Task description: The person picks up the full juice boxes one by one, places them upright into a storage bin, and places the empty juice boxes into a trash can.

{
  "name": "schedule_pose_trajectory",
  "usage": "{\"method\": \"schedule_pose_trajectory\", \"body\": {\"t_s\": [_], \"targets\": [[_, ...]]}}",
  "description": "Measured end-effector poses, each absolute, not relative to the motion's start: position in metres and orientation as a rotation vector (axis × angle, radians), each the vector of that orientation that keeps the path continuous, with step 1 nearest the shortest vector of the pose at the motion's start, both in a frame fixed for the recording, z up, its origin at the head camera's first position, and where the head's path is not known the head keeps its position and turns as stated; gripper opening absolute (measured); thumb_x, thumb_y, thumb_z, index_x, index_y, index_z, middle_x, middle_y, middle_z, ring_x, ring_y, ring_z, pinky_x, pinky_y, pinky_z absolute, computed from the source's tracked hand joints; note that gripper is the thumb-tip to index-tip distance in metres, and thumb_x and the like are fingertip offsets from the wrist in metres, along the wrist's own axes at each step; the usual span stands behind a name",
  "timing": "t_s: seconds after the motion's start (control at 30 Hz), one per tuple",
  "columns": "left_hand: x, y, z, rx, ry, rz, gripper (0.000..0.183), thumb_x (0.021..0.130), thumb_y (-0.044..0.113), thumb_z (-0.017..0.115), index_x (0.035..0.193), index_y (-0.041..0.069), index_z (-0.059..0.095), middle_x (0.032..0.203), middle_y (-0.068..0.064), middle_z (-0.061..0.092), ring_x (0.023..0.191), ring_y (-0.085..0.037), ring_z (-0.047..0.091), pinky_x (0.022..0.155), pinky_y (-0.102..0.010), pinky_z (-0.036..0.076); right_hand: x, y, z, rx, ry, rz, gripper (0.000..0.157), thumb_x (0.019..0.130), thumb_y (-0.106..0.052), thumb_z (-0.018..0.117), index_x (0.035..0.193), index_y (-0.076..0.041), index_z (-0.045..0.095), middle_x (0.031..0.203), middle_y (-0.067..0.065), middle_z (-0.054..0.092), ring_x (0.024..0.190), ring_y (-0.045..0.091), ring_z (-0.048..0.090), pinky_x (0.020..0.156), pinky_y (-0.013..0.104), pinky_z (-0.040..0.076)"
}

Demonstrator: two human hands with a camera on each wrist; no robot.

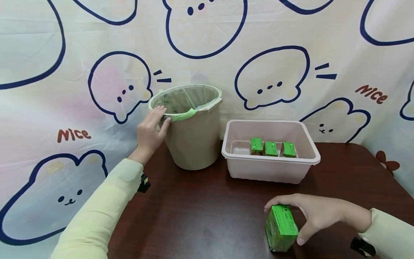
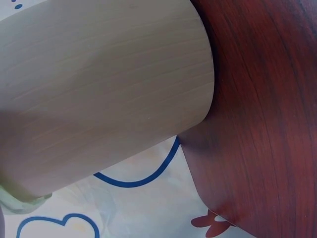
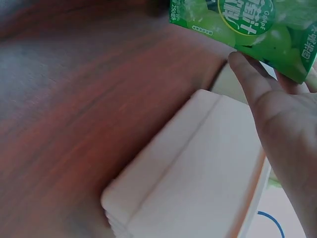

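My left hand (image 1: 150,127) holds the left side of the rim of a beige trash can (image 1: 195,144), fingers at the top edge and thumb lower on the rim. A clear bag lines the can, and a light green strip (image 1: 184,115) hangs over its front rim. In the left wrist view the can's side (image 2: 109,89) fills much of the picture, and the hand is hardly visible. At the front right, my right hand (image 1: 318,212) grips an upright green juice box (image 1: 280,226), fingers across the far side and thumb at the near right edge. Grape pictures show on the juice box (image 3: 247,29) in the right wrist view.
Right of the can stands a pale pink plastic bin (image 1: 265,169) with three green-topped boxes (image 1: 270,148) inside. Both containers are on a dark reddish-brown table (image 1: 200,216). A cartoon-printed cloth (image 1: 200,72) hangs behind.
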State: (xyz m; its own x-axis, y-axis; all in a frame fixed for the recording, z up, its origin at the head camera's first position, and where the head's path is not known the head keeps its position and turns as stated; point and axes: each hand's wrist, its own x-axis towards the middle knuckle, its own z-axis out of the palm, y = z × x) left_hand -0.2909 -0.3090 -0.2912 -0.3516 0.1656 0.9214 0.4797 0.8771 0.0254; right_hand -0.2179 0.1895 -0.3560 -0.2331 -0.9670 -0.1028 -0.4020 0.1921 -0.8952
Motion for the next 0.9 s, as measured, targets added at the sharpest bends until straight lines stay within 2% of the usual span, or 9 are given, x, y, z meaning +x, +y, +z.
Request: {"method": "schedule_pose_trajectory", "body": {"t_s": [0.23,0.37,0.63,0.73,0.9], "targets": [[-0.291,-0.309,-0.291,-0.475,-1.933,-0.347,0.039,0.093,0.022,0.065,0.125,-0.001,0.064,0.126,-0.015,0.063,0.121,-0.029,0.056,0.108,-0.036,0.037,-0.226,0.18,-0.34,-1.419,1.878,-1.01,0.078,0.081,-0.018,0.08,0.147,-0.013,0.038,0.138,0.007,0.05,0.123,0.023,0.048,0.101,0.03,0.04],[-0.291,-0.309,-0.29,-0.476,-1.935,-0.347,0.039,0.094,0.022,0.065,0.125,-0.001,0.064,0.126,-0.015,0.063,0.121,-0.029,0.057,0.108,-0.036,0.036,-0.23,0.169,-0.331,-1.459,1.986,-1.003,0.079,0.08,-0.021,0.081,0.147,-0.017,0.039,0.14,0.002,0.05,0.123,0.021,0.049,0.102,0.031,0.04],[-0.29,-0.309,-0.292,-0.479,-1.929,-0.366,0.038,0.091,0.019,0.068,0.125,0.0,0.065,0.125,-0.016,0.063,0.12,-0.029,0.057,0.107,-0.037,0.037,-0.238,0.14,-0.302,-1.562,2.032,-1.142,0.082,0.081,-0.013,0.08,0.149,-0.015,0.035,0.145,0.006,0.043,0.123,0.022,0.049,0.101,0.033,0.043],[-0.29,-0.309,-0.291,-0.478,-1.939,-0.363,0.039,0.092,0.02,0.067,0.125,0.0,0.064,0.126,-0.016,0.063,0.121,-0.029,0.056,0.108,-0.036,0.036,-0.24,0.126,-0.284,-1.63,2.097,-1.161,0.083,0.079,-0.014,0.081,0.149,-0.016,0.036,0.145,0.002,0.043,0.124,0.02,0.047,0.1,0.032,0.045],[-0.29,-0.309,-0.291,-0.473,-1.944,-0.364,0.038,0.093,0.021,0.065,0.125,-0.001,0.064,0.126,-0.015,0.063,0.121,-0.029,0.056,0.108,-0.035,0.036,-0.25,0.099,-0.249,-1.694,2.098,-1.28,0.082,0.076,-0.007,0.083,0.147,-0.011,0.04,0.142,0.004,0.046,0.115,0.024,0.054,0.091,0.039,0.051]]}}
